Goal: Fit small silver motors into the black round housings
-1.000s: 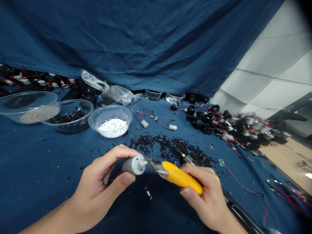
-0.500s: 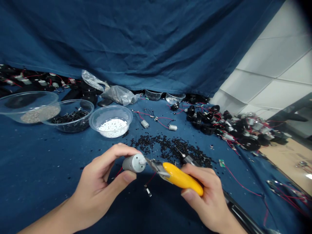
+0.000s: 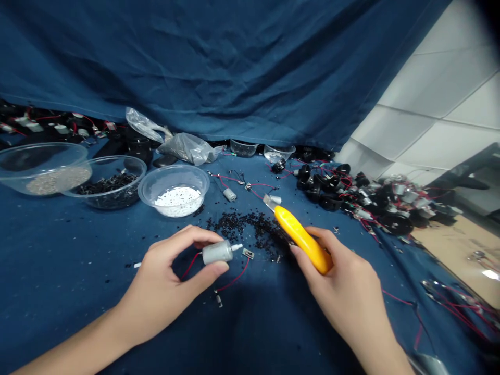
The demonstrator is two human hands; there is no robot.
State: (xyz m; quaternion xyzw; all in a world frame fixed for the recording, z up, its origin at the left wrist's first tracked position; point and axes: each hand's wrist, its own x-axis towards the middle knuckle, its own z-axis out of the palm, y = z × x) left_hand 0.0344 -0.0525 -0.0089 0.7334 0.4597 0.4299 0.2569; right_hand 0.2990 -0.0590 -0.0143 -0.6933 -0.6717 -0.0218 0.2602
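Between thumb and fingers, my left hand [image 3: 167, 286] grips a small silver electric motor [image 3: 217, 253] with a white piece on its shaft, pointing right. Red wire runs from the motor's back, and a small circuit board [image 3: 248, 253] on a red wire lies beside it. My right hand [image 3: 344, 281] is closed around the yellow handle of a utility knife [image 3: 299, 234]. The knife's blade points up and away to the left, apart from the motor. Black granules [image 3: 250, 226] lie scattered on the blue cloth beyond both hands.
Clear bowls hold white bits [image 3: 177, 200], black pieces [image 3: 107, 187] and greyish-brown bits [image 3: 58, 179] at the left. A plastic bag [image 3: 189, 148] and loose wired motors [image 3: 229, 195] lie farther back. Black parts and motors [image 3: 390, 208] are heaped at the right.
The knife has moved up and away from the motor's shaft, its blade now turned toward the back. The motor has turned so its shaft points right.
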